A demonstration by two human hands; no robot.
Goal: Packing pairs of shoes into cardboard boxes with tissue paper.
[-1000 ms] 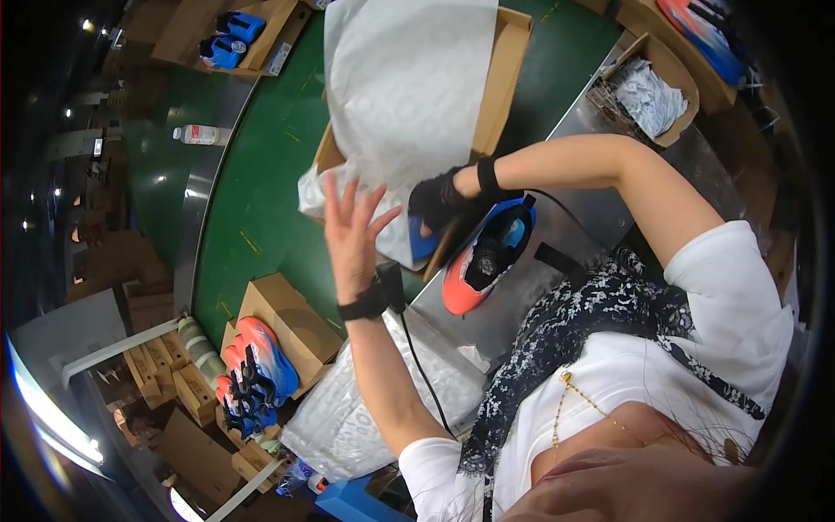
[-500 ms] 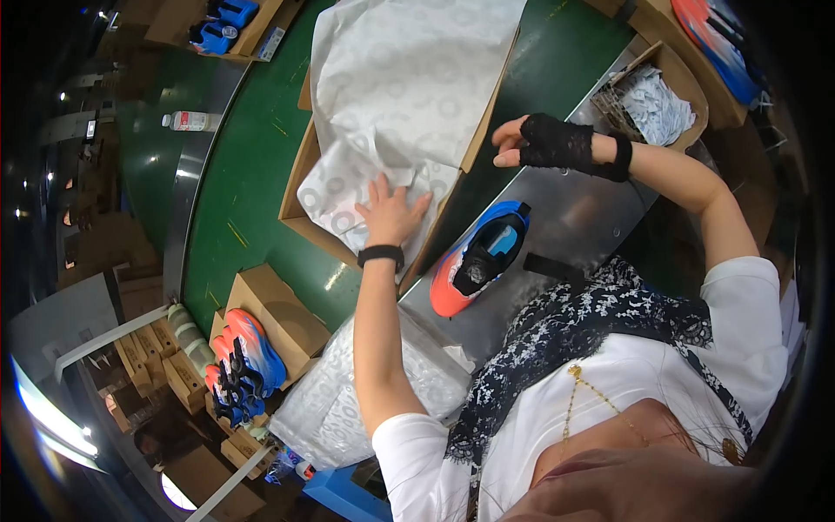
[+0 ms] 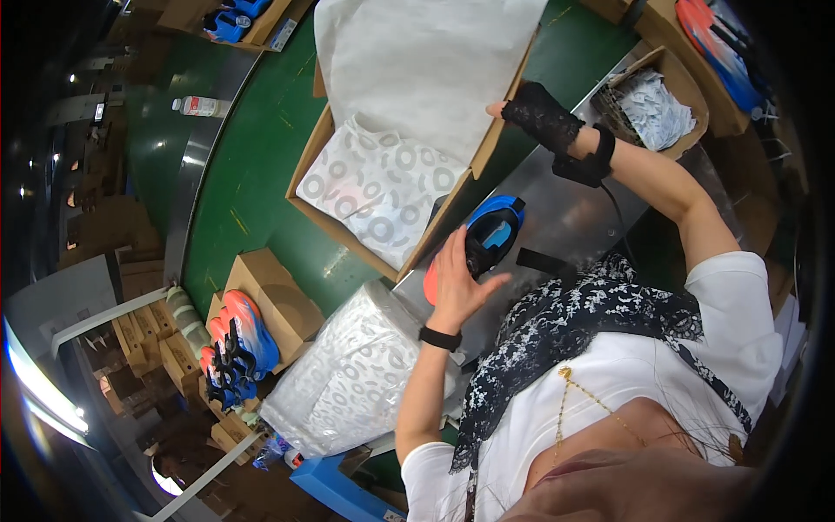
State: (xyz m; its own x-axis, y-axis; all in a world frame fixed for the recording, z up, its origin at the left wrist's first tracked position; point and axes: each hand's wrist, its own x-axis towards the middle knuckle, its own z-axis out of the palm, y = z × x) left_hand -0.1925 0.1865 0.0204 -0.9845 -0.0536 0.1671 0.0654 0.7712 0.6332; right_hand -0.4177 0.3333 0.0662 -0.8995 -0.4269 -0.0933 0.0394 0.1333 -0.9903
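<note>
Now that our left hand point(image 3: 457, 278) no longer presses inside the open box point(image 3: 339, 237), we see the folded paper point(image 3: 383, 187) lying flatter and more evenly over the near end of that box. A faint reddish tint shows through it, so we judge that something coloured lies beneath, though we cannot tell how it is placed. The upper sheet point(image 3: 426, 61) still spreads over the box's far end.

Our left hand is now just outside the box, on the side toward our body, reaching over the toe of the coral-and-blue shoe point(image 3: 492, 235). Its fingers are stretched and its thumb stands apart, so it grasps nothing; whether the fingertips touch the shoe we cannot tell. Our right hand point(image 3: 541, 117), half covered in black lace, has come from well apart to the box's right-hand rim, beside the upper sheet. We cannot tell whether it pinches the paper or only rests there.

The shoe itself keeps its place on the metal worktop point(image 3: 565, 196), just beside the box and outside it, opening upward. For the work in hand, we take this as attention passing from the paper to the shoe: the box's near end is covered, while the shoe remains out. Nearer us than the box, the plastic-wrapped pack point(image 3: 348, 374) lies as before.
</note>
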